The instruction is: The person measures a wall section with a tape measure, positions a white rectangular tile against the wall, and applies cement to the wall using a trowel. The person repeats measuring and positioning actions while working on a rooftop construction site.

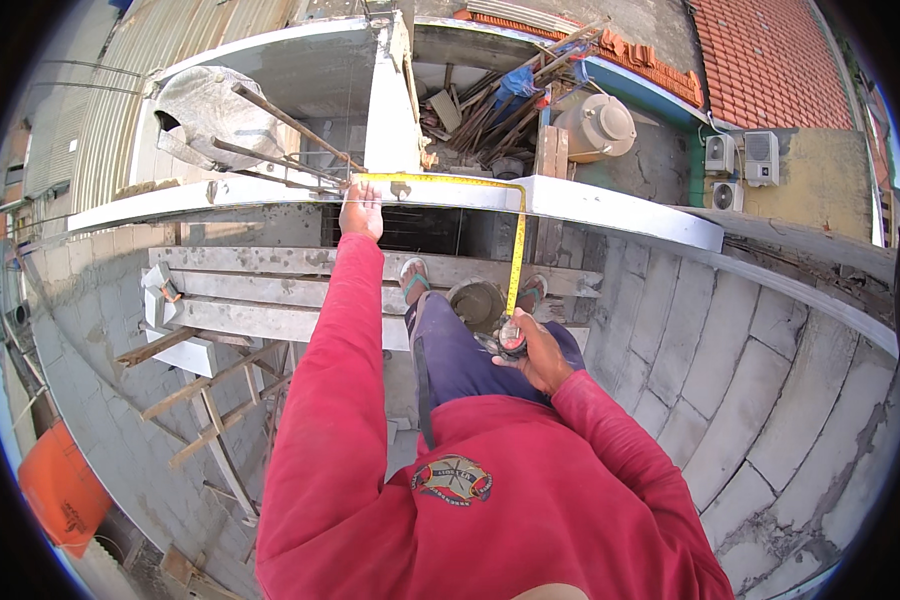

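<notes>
A yellow tape measure blade [440, 181] stretches along the white ledge [620, 212], then bends sharply and drops to its round case [511, 340]. My right hand [542, 357] is closed around that case in front of my thigh. My left hand [362, 212] reaches forward to the ledge and pinches the blade's far end there, its fingertips partly hidden. Beside those fingers, steel bars [290, 125] stick up and out to the left from the ledge.
I stand in sandals on wooden planks [260, 285], a bucket of grey mix [477, 304] between my feet. White blocks [175, 335] and timber framing [220, 425] are at left. Beyond the ledge lie scrap wood [490, 115] and a water tank [598, 127]. A block wall [740, 370] rises at right.
</notes>
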{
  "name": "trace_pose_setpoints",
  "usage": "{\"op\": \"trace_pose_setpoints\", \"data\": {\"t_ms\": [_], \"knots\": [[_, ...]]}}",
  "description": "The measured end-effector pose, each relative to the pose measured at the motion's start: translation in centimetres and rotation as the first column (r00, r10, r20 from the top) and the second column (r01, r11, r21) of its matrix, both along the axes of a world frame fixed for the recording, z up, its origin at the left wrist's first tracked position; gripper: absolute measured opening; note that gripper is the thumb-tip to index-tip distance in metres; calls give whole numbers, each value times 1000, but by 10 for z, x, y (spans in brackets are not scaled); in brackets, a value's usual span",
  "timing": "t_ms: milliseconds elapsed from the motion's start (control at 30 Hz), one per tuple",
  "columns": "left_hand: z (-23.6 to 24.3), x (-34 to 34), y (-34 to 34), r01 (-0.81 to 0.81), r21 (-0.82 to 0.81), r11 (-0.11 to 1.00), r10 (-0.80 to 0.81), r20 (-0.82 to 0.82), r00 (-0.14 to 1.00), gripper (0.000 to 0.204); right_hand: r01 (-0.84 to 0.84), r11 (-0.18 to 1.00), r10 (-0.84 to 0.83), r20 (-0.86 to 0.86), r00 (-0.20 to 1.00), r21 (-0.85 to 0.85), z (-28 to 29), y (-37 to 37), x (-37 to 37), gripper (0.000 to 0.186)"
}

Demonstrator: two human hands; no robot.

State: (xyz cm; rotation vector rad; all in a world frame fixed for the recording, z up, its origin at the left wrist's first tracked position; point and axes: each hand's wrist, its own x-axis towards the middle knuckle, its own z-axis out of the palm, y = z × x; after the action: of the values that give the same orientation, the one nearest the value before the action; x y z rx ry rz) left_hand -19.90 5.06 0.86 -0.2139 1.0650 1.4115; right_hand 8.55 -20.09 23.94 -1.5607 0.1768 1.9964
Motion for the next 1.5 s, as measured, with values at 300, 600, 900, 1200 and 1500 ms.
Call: {"op": "trace_pose_setpoints", "data": {"t_ms": [300,600,900,1200,1500], "knots": [[-3,-6,-2,-12,28,1000,12,-3,1000,46,-6,1000,6,8,1000,1,3,2,-3,33],[-3,-1,-3,22,32,999,-23,26,999,30,18,1000,-18,-8,1000,18,-3,-3,0,33],[-18,-10,-1,17,21,1000,-17,11,1000,42,17,999,-17,-23,1000,33,-7,-5,-1,34],[-12,-9,-3,24,39,999,-24,-7,1000,43,5,999,-4,-23,1000,36,-5,-4,-1,37],[-5,-8,0,22,19,1000,-22,-16,1000,40,10,1000,-9,-27,1000,24,-7,-5,0,38]]}}
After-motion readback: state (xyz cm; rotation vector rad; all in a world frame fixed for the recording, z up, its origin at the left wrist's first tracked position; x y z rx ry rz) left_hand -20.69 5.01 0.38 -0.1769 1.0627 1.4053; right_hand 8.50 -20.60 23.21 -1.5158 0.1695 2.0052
